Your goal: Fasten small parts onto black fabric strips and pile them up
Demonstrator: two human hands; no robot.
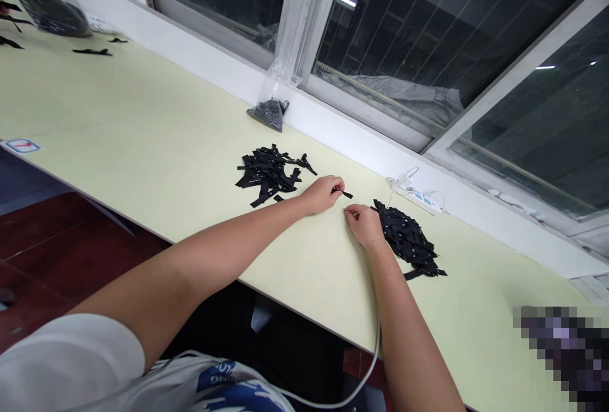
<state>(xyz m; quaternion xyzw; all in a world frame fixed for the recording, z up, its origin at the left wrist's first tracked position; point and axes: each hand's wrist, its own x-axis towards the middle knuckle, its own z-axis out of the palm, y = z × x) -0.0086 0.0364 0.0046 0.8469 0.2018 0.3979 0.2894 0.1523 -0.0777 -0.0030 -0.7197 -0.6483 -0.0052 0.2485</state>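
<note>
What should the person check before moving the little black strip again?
1. Strip pinched in left hand: ok, its end sticks out past the fingers.
2. Right hand holding something: cannot tell, fingers curled on the table, anything in them too small to see.
3. Hands apart, not tangled: ok, a small gap between them.
4. Left pile separate from right pile: ok, bare table between.
5. Right pile away from the near edge: ok, though one strip trails out toward it.
6. Bag by the window out of the way: ok.
</note>
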